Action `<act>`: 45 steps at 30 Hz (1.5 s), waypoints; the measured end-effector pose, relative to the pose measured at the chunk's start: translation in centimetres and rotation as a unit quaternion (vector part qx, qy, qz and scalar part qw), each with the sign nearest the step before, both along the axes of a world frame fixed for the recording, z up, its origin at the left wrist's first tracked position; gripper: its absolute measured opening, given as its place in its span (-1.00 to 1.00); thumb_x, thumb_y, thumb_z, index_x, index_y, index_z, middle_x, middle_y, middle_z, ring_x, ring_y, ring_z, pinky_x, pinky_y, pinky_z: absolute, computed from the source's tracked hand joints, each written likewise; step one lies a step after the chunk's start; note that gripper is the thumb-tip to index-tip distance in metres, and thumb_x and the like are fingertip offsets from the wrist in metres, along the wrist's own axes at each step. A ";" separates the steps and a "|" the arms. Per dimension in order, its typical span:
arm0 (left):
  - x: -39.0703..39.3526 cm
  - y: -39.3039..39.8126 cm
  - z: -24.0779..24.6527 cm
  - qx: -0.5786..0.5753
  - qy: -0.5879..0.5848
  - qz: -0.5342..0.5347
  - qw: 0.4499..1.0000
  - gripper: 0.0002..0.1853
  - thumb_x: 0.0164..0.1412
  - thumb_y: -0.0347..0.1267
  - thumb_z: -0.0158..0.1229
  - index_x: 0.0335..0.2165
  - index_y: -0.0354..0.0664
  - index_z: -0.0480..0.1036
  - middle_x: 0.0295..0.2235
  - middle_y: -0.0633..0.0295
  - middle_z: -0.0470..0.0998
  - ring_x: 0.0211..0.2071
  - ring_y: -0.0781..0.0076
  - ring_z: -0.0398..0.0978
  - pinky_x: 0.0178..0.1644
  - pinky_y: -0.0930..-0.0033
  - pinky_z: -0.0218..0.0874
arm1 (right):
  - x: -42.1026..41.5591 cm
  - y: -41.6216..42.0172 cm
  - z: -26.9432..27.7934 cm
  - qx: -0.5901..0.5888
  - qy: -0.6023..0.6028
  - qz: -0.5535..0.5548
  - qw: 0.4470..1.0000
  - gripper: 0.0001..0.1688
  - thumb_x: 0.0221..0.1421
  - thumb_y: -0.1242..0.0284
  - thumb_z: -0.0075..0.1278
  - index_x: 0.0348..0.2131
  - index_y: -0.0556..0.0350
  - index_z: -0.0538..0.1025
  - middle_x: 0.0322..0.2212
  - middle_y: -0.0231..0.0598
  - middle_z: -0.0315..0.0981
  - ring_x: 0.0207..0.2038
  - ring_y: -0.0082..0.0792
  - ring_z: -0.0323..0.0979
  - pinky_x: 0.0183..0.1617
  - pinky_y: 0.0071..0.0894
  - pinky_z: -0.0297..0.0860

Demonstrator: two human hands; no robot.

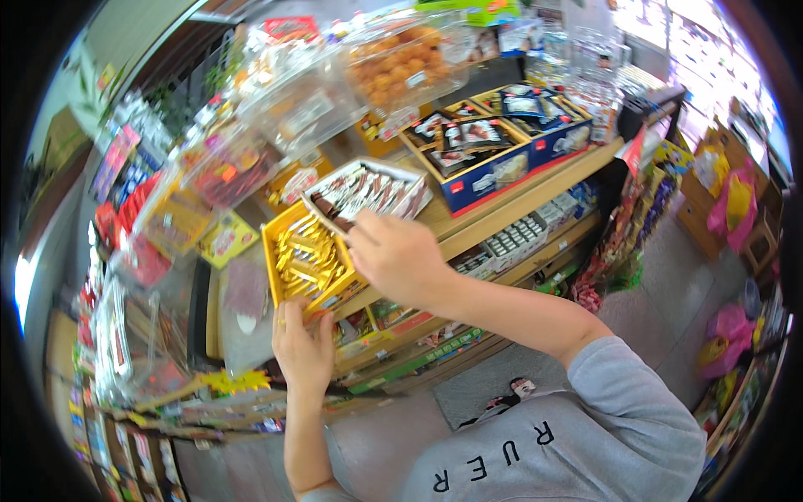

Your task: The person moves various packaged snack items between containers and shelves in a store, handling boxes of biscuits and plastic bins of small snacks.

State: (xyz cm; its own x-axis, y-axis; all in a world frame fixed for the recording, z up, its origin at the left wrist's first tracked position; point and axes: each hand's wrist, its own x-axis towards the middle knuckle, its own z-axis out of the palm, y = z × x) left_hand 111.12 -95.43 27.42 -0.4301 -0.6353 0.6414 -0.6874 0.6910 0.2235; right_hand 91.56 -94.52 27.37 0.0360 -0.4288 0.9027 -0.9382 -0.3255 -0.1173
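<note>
A yellow open box (268,251) full of gold-wrapped sweets (307,257) sits on the wooden shelf. My left hand (304,348) grips its near edge, thumb and fingers spread along the wall. Against the yellow box's far right side stands a white open carton (419,194) of brown-and-white wrapped sticks (370,188). My right hand (398,257) is curled at the border between the two, close to some dark brown sticks (329,210). Its fingertips are hidden, so I cannot tell what they pinch.
Blue boxes (486,185) of dark packets stand to the right of the carton. Clear plastic tubs (301,103) of snacks rise behind. Lower shelves (521,251) hold more boxed goods. Hanging bags (618,232) flank the shelf's right end. Grey floor tiles (382,455) lie below.
</note>
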 end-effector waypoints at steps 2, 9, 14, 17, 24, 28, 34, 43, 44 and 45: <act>0.3 -0.4 0.2 -0.018 0.004 -0.008 1.000 -0.67 -0.12 -0.55 0.19 -0.31 -0.31 0.28 -0.35 -0.05 0.36 -0.29 -0.11 0.33 -0.21 0.16 0.18 | 0.8 -0.5 0.5 0.019 0.010 -0.033 0.999 -0.85 -0.20 0.46 0.02 -0.53 0.08 0.36 -0.49 -0.32 0.23 -0.51 -0.44 0.36 -0.50 -0.50 0.30; 0.6 -2.1 0.8 -0.011 -0.005 -0.084 0.996 -0.61 -0.20 -0.62 0.18 -0.34 -0.30 0.21 -0.20 -0.08 0.29 -0.15 -0.09 0.27 -0.04 0.16 0.10 | 0.3 -0.6 -0.4 0.196 0.001 -0.021 0.980 -0.89 -0.04 0.45 -0.06 -0.49 0.14 0.39 -0.39 -0.20 0.28 -0.49 -0.38 0.45 -0.52 -0.44 0.38; 0.0 -2.1 0.7 -0.006 -0.005 -0.084 0.996 -0.57 -0.22 -0.64 0.17 -0.31 -0.26 0.19 -0.09 -0.07 0.24 -0.07 -0.11 0.22 0.03 0.12 0.04 | -10.6 4.3 5.2 0.155 0.156 -0.120 0.968 -0.82 -0.01 0.35 -0.05 -0.39 0.05 0.42 -0.34 -0.24 0.32 -0.36 -0.26 0.44 -0.42 -0.37 0.42; -0.3 -1.9 0.5 -0.001 -0.014 -0.070 0.997 -0.56 -0.22 -0.62 0.16 -0.30 -0.24 0.19 -0.04 -0.11 0.21 -0.02 -0.13 0.20 0.06 0.11 0.01 | -20.1 2.9 10.9 0.033 0.011 -0.159 0.987 -0.76 -0.05 0.35 -0.04 -0.41 0.17 0.43 -0.39 -0.06 0.36 -0.32 -0.07 0.41 -0.28 -0.12 0.39; -4.0 0.6 2.2 0.067 0.112 0.013 0.991 -0.57 -0.09 -0.44 0.20 -0.20 -0.28 0.25 0.04 -0.08 0.18 0.02 -0.04 0.24 0.03 0.13 0.10 | -31.4 -4.1 17.5 0.113 0.014 -0.307 0.945 -0.12 -0.35 -0.18 0.10 -0.22 0.19 0.45 -0.32 -0.03 0.44 -0.23 -0.09 0.46 -0.19 -0.18 0.41; -9.3 1.8 5.7 -0.094 0.011 0.043 0.995 -0.67 -0.08 -0.49 0.17 -0.28 -0.29 0.30 0.03 -0.09 0.22 0.04 -0.06 0.21 0.10 0.09 0.01 | -33.4 -7.5 19.1 0.231 -0.009 -0.245 0.942 -0.09 -0.44 -0.14 0.11 -0.20 0.21 0.44 -0.34 0.02 0.49 -0.28 -0.04 0.49 -0.22 -0.18 0.42; -17.9 3.4 9.4 -0.162 -0.045 0.028 0.985 -0.80 -0.13 -0.54 0.17 -0.41 -0.28 0.37 -0.02 -0.08 0.30 0.02 -0.03 0.26 0.10 0.09 0.03 | -37.1 -9.0 19.2 0.160 -0.045 -0.140 0.976 -0.19 -0.40 -0.06 0.11 -0.16 0.06 0.45 -0.29 0.03 0.44 -0.22 -0.09 0.47 -0.19 -0.21 0.44; -34.6 -1.9 11.7 -0.214 -0.076 -0.170 0.959 -0.73 -0.05 -0.54 0.16 -0.28 -0.26 0.40 -0.16 0.04 0.42 -0.09 0.05 0.36 -0.01 0.19 0.20 | -40.7 -4.7 19.2 0.011 -0.052 -0.080 0.995 -0.23 -0.37 -0.04 0.15 -0.23 0.13 0.44 -0.43 -0.03 0.48 -0.38 -0.20 0.47 -0.24 -0.36 0.36; -36.9 -3.8 11.5 -0.247 -0.121 -0.146 0.950 -0.68 0.00 -0.51 0.11 -0.19 -0.26 0.35 -0.16 0.03 0.41 -0.09 0.05 0.35 -0.01 0.21 0.22 | -40.9 -3.4 19.4 0.026 -0.082 -0.068 0.994 -0.25 -0.36 -0.04 0.16 -0.24 0.13 0.44 -0.44 -0.05 0.47 -0.40 -0.25 0.46 -0.25 -0.38 0.35; -38.5 -5.2 11.6 -0.299 -0.173 -0.103 0.933 -0.67 0.02 -0.50 0.06 -0.16 -0.29 0.32 -0.17 0.01 0.40 -0.11 0.06 0.36 -0.04 0.22 0.24 | -40.7 -2.2 19.5 0.041 -0.113 -0.045 0.992 -0.26 -0.34 -0.04 0.16 -0.24 0.13 0.44 -0.45 -0.08 0.47 -0.42 -0.30 0.45 -0.27 -0.39 0.35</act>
State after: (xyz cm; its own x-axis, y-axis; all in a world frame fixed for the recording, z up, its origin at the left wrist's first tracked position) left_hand 72.59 -100.60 39.02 -0.7502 -0.0900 0.6551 -0.4865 0.7460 -0.4547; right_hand 50.87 -96.69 46.90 -0.2044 -0.4927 0.8458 -0.9098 -0.2232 -0.3498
